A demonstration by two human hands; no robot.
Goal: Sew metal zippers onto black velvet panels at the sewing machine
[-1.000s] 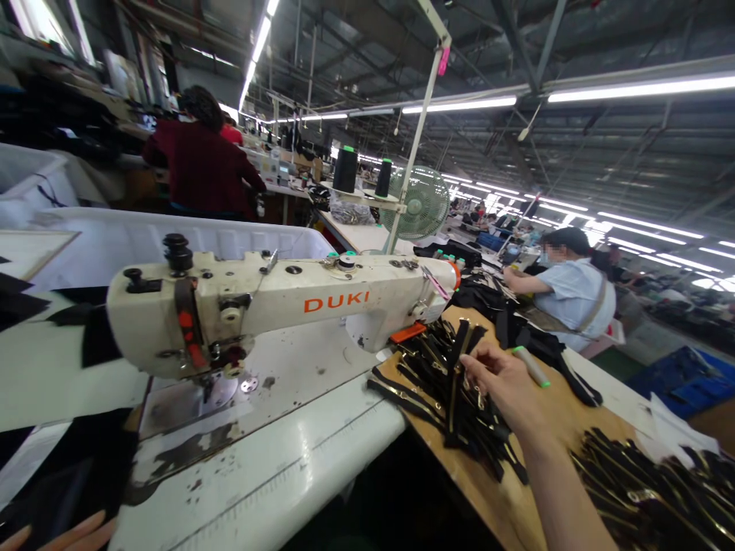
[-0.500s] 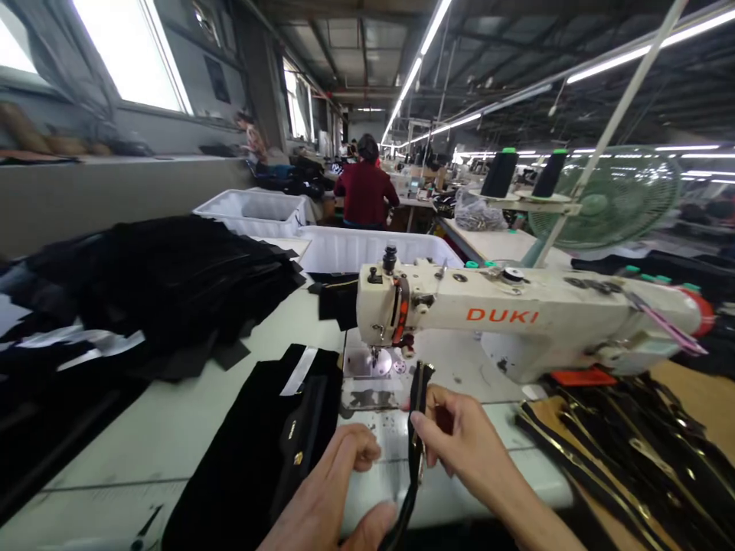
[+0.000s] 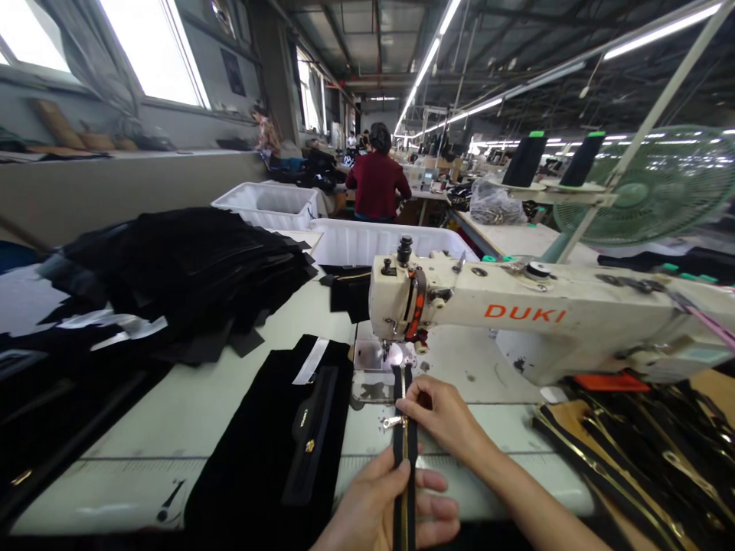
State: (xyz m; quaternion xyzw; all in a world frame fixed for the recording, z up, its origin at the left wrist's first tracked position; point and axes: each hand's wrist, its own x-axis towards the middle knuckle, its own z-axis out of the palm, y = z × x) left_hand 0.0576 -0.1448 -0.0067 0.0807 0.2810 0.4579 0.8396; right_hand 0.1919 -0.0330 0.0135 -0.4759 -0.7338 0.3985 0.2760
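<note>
A black zipper (image 3: 404,451) with gold teeth runs lengthwise in front of the sewing machine (image 3: 465,298), its top end close to the needle area. My left hand (image 3: 396,497) holds the lower part, thumb on top and fingers beneath. Higher up, my right hand (image 3: 439,413) pinches the zipper's right edge, beside the metal zipper pull (image 3: 393,422), which points left. Left of the zipper lies a black fabric piece (image 3: 258,436) with a white strip and a dark label patch (image 3: 310,428) on it.
Black fabric pieces (image 3: 172,275) are heaped at the left. More zippers (image 3: 637,467) lie at the right on a brown surface. Behind the machine stand white bins (image 3: 390,239), thread cones (image 3: 525,159) and a green fan (image 3: 637,187). A person in dark red (image 3: 379,180) sits farther back.
The zipper has turned face up and straightened, its top end now nearer the needle area. My left hand has closed on its lower part. The camera view has shifted slightly left.
</note>
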